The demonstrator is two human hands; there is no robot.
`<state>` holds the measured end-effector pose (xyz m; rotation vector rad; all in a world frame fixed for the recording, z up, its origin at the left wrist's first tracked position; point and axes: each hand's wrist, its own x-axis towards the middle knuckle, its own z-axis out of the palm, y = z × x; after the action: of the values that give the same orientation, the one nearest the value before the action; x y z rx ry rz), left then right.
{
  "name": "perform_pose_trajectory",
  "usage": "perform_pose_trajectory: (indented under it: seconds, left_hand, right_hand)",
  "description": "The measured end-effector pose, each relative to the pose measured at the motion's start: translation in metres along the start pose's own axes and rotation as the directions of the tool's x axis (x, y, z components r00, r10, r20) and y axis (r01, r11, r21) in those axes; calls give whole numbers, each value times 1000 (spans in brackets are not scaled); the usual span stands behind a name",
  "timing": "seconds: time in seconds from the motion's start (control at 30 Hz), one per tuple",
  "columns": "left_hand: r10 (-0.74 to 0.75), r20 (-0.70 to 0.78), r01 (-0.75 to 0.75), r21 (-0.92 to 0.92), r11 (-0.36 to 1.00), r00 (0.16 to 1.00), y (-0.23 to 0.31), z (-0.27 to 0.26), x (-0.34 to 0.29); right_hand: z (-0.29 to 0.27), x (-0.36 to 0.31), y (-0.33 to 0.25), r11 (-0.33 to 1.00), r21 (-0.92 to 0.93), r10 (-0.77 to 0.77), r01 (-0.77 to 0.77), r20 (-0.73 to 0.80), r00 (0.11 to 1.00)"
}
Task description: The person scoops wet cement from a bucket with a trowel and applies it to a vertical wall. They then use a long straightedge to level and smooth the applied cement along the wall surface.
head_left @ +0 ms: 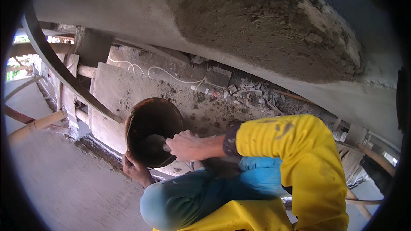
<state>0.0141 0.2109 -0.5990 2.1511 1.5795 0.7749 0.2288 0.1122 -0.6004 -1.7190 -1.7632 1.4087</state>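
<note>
A dark round bucket point(150, 117) with a brown-stained rim stands tilted in front of me, its mouth facing up toward me. My left hand point(136, 170) grips the bucket's near left rim, fingers curled over the edge. In my right hand point(185, 145) is the handle of a trowel point(154, 143), closed in a fist. The trowel's rounded metal blade reaches down inside the bucket. How much material lies in the bucket is too dark to tell. My bent knees in blue trousers point(180, 199) are just below the bucket.
A mortar-spattered board point(113, 90) lies beneath the bucket. A long straightedge point(60, 62) leans at the left near bamboo poles point(40, 126). Beyond are a white cable point(175, 76) and broken rubble point(252, 94). A rough, damp mortar patch point(257, 30) covers part of the grey surface above.
</note>
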Motion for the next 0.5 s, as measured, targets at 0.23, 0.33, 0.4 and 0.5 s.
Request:
perform_pose_trajectory:
  seconds: [0.23,0.33,0.4,0.5]
  left_hand:
    - [23,-28,-19,136,991,999,-11,2,-35]
    - [31,-53,-26,86,996,998,1,7,-43]
    - [27,-45,-24,69,997,999,8,10,-40]
    - [-18,-30,21,116,993,999,10,10,-33]
  right_hand:
    - [26,3,17,981,-194,3,15,92,996]
    - [41,33,54,862,-501,-52,82,73,996]
    - [27,42,53,768,-629,19,-118,-161,987]
    - [12,52,59,748,-614,-84,-254,-466,881]
